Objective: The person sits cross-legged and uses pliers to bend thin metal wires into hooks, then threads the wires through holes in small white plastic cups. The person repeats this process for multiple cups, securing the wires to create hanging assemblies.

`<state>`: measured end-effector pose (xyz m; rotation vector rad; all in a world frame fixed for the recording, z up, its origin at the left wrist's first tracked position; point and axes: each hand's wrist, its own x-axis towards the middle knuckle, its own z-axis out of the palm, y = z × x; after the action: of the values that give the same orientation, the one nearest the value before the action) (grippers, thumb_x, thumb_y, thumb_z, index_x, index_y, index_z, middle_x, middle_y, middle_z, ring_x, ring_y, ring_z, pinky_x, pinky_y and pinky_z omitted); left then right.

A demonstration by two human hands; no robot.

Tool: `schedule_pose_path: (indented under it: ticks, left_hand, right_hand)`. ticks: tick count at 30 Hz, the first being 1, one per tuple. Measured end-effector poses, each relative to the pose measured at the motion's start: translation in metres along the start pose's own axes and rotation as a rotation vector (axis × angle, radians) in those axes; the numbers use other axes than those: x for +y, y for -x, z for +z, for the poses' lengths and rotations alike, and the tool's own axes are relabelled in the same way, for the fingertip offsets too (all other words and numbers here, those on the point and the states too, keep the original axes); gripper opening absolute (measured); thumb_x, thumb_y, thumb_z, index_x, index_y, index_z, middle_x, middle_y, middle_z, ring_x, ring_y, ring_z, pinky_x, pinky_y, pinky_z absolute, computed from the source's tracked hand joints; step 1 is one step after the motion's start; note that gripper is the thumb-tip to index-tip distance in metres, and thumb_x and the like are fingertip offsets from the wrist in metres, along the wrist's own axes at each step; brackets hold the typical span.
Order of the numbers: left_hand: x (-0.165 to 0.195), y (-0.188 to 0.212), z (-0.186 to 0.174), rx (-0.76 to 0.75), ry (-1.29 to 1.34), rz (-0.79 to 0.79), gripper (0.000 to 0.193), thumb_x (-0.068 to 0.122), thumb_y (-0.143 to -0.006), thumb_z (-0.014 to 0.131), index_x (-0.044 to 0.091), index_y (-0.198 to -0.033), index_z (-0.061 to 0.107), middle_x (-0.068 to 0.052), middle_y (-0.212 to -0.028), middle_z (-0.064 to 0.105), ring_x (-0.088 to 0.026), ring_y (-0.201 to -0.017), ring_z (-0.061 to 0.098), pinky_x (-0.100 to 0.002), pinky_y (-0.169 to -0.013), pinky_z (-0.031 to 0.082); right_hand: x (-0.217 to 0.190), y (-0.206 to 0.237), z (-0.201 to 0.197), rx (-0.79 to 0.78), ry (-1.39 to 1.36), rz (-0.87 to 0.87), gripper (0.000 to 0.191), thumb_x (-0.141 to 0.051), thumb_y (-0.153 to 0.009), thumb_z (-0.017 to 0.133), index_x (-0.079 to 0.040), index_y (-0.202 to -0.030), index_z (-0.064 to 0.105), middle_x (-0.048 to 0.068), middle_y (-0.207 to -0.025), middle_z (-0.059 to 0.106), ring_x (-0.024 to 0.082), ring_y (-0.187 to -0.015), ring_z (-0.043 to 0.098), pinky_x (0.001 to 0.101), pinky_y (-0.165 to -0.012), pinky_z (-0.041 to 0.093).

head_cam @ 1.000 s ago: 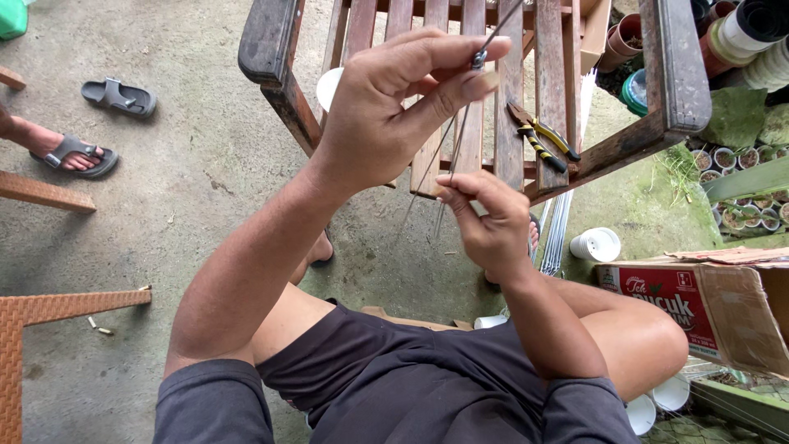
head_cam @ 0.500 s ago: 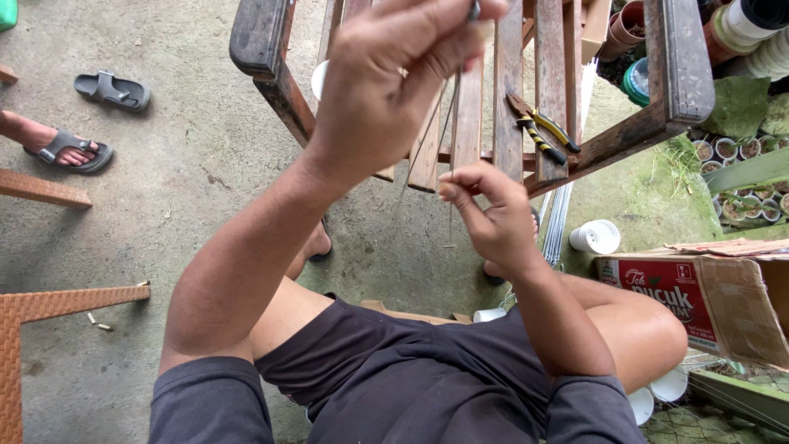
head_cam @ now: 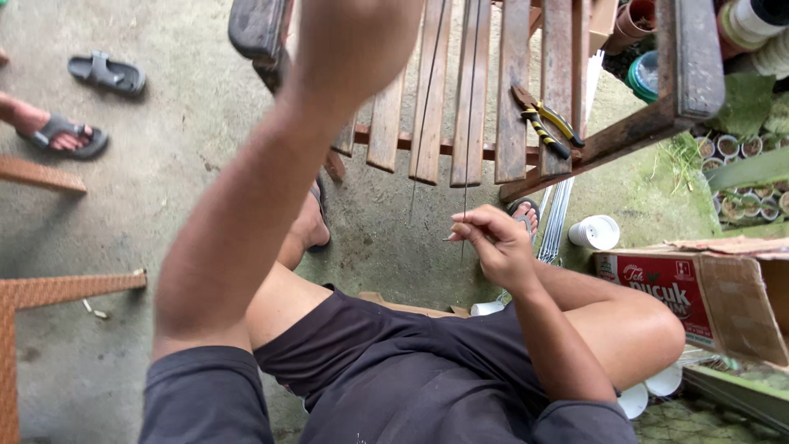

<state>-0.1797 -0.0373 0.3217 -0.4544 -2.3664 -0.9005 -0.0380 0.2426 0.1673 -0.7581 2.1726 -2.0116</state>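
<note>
I sit on the ground in front of a wooden slatted chair (head_cam: 472, 99). My right hand (head_cam: 493, 242) pinches the lower end of a thin metal wire (head_cam: 466, 140) that runs straight up in front of the slats. A second thin wire (head_cam: 427, 115) hangs beside it, to its left. My left arm is raised high, and only the base of my left hand (head_cam: 362, 20) shows at the top edge, with its fingers out of the picture. Pliers with yellow and black handles (head_cam: 546, 123) lie on the chair slats, up and to the right of my right hand.
A white cup (head_cam: 596, 232) and a bundle of metal rods (head_cam: 559, 218) lie by my right foot. An open cardboard box (head_cam: 699, 288) stands at the right. Another person's sandalled foot (head_cam: 49, 136) and a loose sandal (head_cam: 107, 74) are at the left, above a wicker piece (head_cam: 49, 288).
My left hand has risen along the wire until its fingers left the top of the picture. My right hand has dropped slightly and still pinches the wire's lower end.
</note>
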Motion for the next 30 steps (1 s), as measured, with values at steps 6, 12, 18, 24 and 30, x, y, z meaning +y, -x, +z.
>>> schedule_pose_path:
  ticks: [6, 12, 18, 24, 30]
  left_hand:
    - [0.044, 0.029, 0.048, -0.266, 1.255, 0.104, 0.052, 0.044, -0.116, 0.052, 0.018, -0.158, 0.040, -0.012, -0.146, 0.067, -0.019, -0.131, 0.069, -0.037, -0.114, 0.055]
    - [0.030, 0.056, 0.090, -0.563, 1.556, -0.008, 0.068, 0.058, -0.111, 0.051, 0.020, -0.164, 0.030, -0.012, -0.152, 0.060, -0.024, -0.142, 0.060, -0.046, -0.124, 0.051]
    - [0.042, 0.073, 0.123, -0.690, 1.743, -0.201, 0.067, 0.031, -0.110, 0.056, 0.016, -0.169, 0.028, -0.016, -0.161, 0.052, -0.030, -0.150, 0.053, -0.047, -0.128, 0.039]
    - [0.057, 0.109, 0.137, -0.680, 2.131, -0.375, 0.072, 0.017, -0.106, 0.052, 0.019, -0.170, 0.019, -0.017, -0.168, 0.038, -0.031, -0.155, 0.042, -0.047, -0.131, 0.037]
    - [0.059, 0.179, 0.160, -0.561, 2.221, -0.735, 0.070, 0.016, -0.106, 0.043, 0.013, -0.170, 0.014, -0.022, -0.168, 0.030, -0.037, -0.153, 0.036, -0.053, -0.125, 0.033]
  right_hand:
    - [-0.046, -0.030, -0.019, 0.052, -0.090, -0.014, 0.012, 0.004, -0.104, 0.061, 0.005, -0.113, 0.069, 0.010, -0.102, 0.068, 0.015, -0.091, 0.072, 0.0278, -0.083, 0.063]
    - [-0.094, -0.071, -0.039, 0.097, -0.121, 0.029, 0.011, 0.002, -0.103, 0.065, 0.005, -0.113, 0.070, 0.009, -0.095, 0.072, 0.015, -0.084, 0.071, 0.0282, -0.075, 0.061]
    - [-0.130, -0.137, -0.067, 0.154, 0.053, 0.011, 0.016, -0.012, -0.107, 0.067, 0.003, -0.111, 0.070, 0.010, -0.090, 0.072, 0.015, -0.075, 0.071, 0.0303, -0.069, 0.063]
    - [-0.108, -0.202, -0.088, 0.195, -0.257, 0.220, 0.014, -0.013, -0.103, 0.072, -0.001, -0.111, 0.071, 0.005, -0.093, 0.073, 0.011, -0.077, 0.071, 0.0265, -0.071, 0.061]
    - [-0.021, -0.205, -0.083, 0.199, -0.246, 0.569, 0.011, -0.014, -0.099, 0.071, -0.004, -0.101, 0.072, 0.005, -0.084, 0.071, 0.009, -0.068, 0.065, 0.0218, -0.063, 0.055]
